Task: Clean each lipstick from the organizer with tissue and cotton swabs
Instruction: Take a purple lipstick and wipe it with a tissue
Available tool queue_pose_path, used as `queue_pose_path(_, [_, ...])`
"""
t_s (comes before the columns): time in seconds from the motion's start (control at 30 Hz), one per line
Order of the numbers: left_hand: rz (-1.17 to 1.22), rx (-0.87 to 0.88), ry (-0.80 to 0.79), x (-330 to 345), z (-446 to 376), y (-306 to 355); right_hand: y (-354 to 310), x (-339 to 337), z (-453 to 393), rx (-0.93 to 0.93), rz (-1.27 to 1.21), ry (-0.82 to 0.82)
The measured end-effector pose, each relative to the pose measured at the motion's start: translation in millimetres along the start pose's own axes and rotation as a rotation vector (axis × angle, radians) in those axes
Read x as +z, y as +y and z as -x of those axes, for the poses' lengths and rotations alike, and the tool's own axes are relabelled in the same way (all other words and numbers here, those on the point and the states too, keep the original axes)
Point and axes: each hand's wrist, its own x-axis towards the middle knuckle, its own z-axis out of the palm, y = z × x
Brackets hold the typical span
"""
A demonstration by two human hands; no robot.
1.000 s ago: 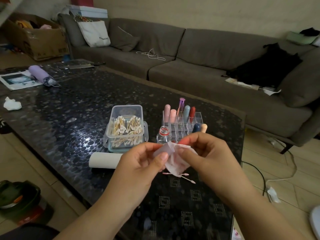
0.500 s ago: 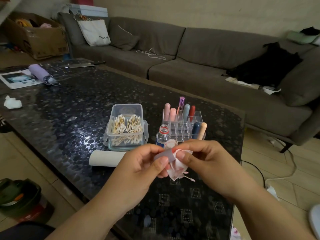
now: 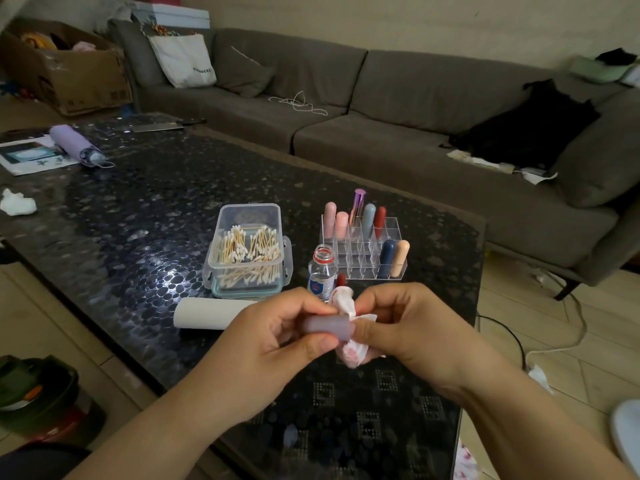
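Now my hands sit lower and closer to me than a second ago, and the mauve lipstick tube (image 3: 327, 326) shows plainly, where before the tissue (image 3: 350, 336) hid it. My left hand (image 3: 277, 344) grips the tube, thumb beneath and fingers curled over the top, holding it roughly level above the near part of the worktop (image 3: 145, 216). My right hand (image 3: 412, 327) pinches the tissue against the tube's right end; the tissue is crumpled and carries pink-red smears (most of them on the lower fold).

Counting: seven lipsticks stand upright in the clear organizer (image 3: 391, 230), five along the back row and two at the front right, in pink, pink, metallic purple, pale blue, red, navy and peach. One more red tip (image 3: 341, 279) pokes up just behind my hands; I cannot tell what it rests on. One small open bottle (image 3: 322, 271) stands just left of the organizer, one clear box of cotton swabs (image 3: 247, 251) sits beside that, and one white roll (image 3: 207, 313) lies in front of the box.

The tube itself looks matte and smooth, a dusky grey-purple.
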Motion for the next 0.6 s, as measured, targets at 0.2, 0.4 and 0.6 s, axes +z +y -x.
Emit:
queue_pose_path(0.2, [0.219, -0.219, 0.061, 3, -4, -2, -5, 2, 2, -0.187, 0.343, 0.166])
queue_pose_path(0.4, [0.136, -0.137, 0.091, 5, -8, -5, 0, 8, -1, -0.206, 0.526, 0.194])
queue_pose_path(0.6, [0.144, -0.086, 0.049, 7, -7, -6, 8, 2, -4, -0.071, 0.343, 0.151])
